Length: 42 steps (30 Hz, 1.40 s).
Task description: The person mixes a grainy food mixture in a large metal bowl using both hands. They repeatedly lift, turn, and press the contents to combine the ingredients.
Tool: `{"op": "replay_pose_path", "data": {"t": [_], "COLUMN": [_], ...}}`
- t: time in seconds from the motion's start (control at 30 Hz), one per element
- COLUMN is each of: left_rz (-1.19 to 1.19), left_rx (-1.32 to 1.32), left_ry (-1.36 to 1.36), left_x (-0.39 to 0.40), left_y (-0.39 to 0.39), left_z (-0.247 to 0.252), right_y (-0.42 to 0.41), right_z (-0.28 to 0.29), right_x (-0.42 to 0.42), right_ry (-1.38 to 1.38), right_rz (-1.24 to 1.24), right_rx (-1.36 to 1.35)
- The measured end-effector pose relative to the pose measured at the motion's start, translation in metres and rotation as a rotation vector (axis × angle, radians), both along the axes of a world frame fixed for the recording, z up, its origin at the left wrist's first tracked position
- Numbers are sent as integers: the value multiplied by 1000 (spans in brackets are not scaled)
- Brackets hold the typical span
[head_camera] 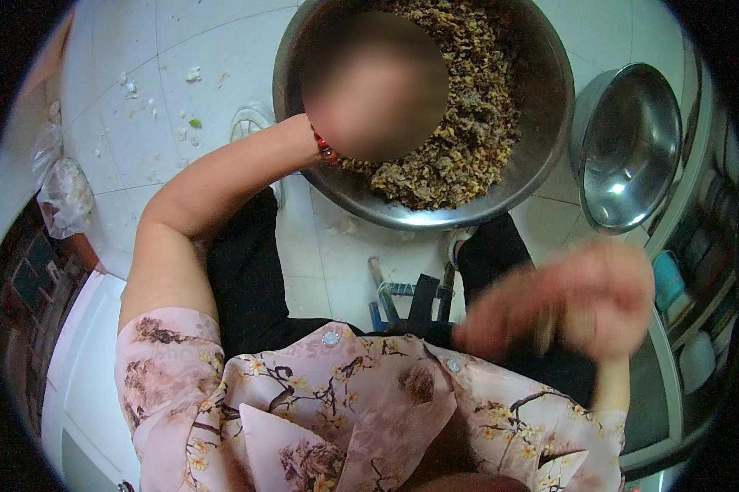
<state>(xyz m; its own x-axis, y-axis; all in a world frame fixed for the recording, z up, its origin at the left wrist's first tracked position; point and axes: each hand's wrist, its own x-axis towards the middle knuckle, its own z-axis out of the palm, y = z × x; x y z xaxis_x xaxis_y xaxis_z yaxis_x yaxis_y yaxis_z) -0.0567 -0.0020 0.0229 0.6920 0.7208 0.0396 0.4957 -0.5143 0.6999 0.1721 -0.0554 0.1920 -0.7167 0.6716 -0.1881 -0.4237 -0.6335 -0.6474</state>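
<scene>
A large metal basin (547,141) stands on the floor between the feet, holding a heap of crumbly yellow-brown and grey chopped mixture (467,154). My left arm reaches to this basin, with a red beaded bracelet (324,146) at the wrist. A round blurred patch covers my left hand (372,92), so its fingers and anything in them are hidden. My right hand (560,301), smeared by motion, is raised over my right thigh, to the lower right of the basin and apart from it. Whether it holds anything does not show.
A smaller, shiny metal bowl (630,147) stands tilted at the basin's right. White scraps (193,74) and a green bit (194,123) lie on the tiled floor. Filled clear plastic bags (67,197) are at far left. Below the basin are the rods of a stool or frame (400,289).
</scene>
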Motion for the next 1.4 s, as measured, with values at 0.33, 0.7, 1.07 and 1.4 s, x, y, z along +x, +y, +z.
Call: {"op": "replay_pose_path", "data": {"t": [0.33, 0.7, 1.07, 1.4], "left_rz": [-49, 76, 301, 377], "left_rx": [60, -31, -565, -986], "left_ry": [-43, 83, 167, -214], "left_x": [-5, -15, -26, 4], "left_y": [0, -6, -25, -9], "left_z": [-15, -2, -31, -35], "right_y": [8, 2, -2, 15], "right_z": [33, -55, -175, -172], "right_x": [10, -2, 30, -10], "right_ry": [98, -698, -1087, -674], "right_rz": [193, -236, -149, -252], "right_rx": [263, -53, -490, -517]}}
